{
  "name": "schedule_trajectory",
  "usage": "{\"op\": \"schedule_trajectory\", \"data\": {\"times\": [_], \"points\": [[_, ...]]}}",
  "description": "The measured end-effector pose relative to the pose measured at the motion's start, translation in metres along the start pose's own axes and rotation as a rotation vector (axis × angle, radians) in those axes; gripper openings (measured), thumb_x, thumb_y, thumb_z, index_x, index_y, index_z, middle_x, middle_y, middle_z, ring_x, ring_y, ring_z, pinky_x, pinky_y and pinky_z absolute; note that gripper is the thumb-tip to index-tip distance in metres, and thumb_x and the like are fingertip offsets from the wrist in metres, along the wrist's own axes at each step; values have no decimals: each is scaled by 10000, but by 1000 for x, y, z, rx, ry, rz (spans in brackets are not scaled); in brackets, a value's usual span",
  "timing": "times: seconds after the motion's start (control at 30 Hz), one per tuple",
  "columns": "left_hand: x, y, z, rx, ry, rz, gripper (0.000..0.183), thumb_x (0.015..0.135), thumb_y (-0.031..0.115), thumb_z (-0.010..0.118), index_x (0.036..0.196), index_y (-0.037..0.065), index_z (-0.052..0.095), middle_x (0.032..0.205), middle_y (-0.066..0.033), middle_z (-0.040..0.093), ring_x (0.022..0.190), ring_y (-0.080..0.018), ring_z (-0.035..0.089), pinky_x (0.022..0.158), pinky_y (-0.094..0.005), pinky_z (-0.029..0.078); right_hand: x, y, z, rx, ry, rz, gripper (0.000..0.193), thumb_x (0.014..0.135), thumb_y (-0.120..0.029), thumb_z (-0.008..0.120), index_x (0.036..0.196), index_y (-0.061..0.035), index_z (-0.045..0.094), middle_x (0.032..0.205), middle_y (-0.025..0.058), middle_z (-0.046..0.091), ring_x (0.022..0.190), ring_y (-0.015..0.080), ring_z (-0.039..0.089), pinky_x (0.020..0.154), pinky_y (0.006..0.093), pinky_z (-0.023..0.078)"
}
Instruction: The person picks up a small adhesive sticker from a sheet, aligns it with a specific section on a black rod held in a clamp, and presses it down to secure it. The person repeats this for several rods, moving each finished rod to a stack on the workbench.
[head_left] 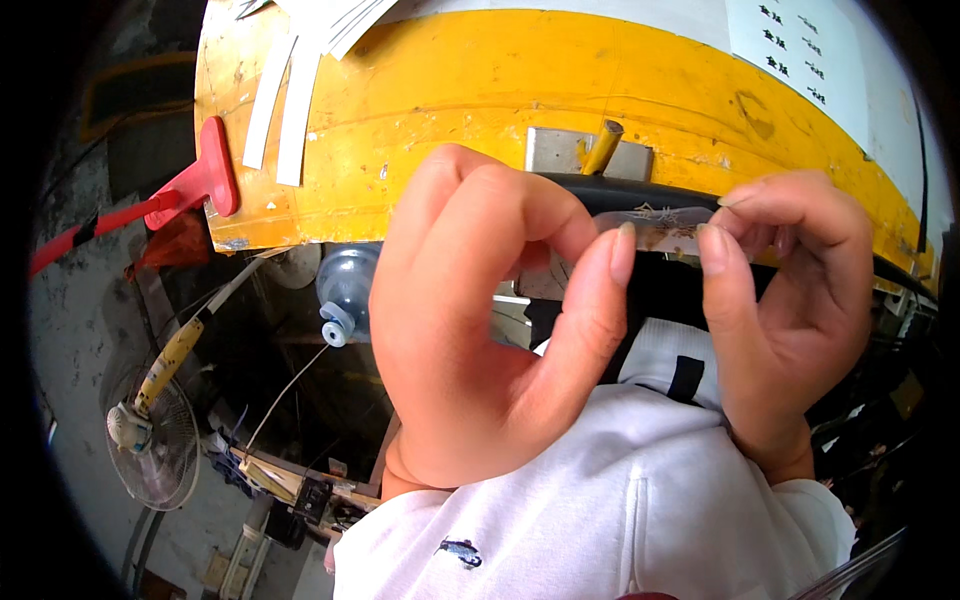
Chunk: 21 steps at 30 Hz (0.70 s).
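Note:
Between my two hands stretches a small clear plastic piece [655,220], perhaps a little bag, with several thin pale slivers on or in it. My left hand [470,310] pinches its left end between thumb and curled fingers. At the other end, the thumb and forefinger of my right hand [795,290] grip it the same way. Both hands are raised in front of my white shirt, close to the yellow table edge. The fingertips partly cover the plastic, so its full shape cannot be made out.
Behind the hands are a black tube [575,186] and a metal plate [545,150] with a yellow peg [603,148] on the yellow table [430,90]. White paper strips [297,110] and a red T-shaped handle [213,170] lie left. Beyond are a bluish bottle [347,280] and a fan [150,440].

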<state>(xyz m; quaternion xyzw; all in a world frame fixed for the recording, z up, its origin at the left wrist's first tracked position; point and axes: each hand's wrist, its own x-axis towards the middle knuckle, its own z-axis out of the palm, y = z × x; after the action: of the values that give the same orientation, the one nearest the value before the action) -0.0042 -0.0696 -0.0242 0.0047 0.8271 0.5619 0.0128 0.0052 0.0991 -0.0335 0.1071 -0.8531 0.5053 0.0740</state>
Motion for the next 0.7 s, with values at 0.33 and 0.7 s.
{"op": "schedule_trajectory", "data": {"times": [0.33,0.7], "points": [[10,-5,-16,100,-112,-61,158,819,-24,691,762,8,547,708,26,483,630,-27,442,575,-158,306,2,2,2,-90,-22,-48,406,714,148,647,1056,-30,519,886,38,555,728,90,474,687,227,349],[15,3,-18,150,-205,-64,163,826,-6,698,776,-5,542,715,3,499,645,-40,445,591,-173,311,-1,0,1,-113,-34,-9,472,694,177,644,1093,-23,491,866,48,553,686,76,496,658,214,362]]}}
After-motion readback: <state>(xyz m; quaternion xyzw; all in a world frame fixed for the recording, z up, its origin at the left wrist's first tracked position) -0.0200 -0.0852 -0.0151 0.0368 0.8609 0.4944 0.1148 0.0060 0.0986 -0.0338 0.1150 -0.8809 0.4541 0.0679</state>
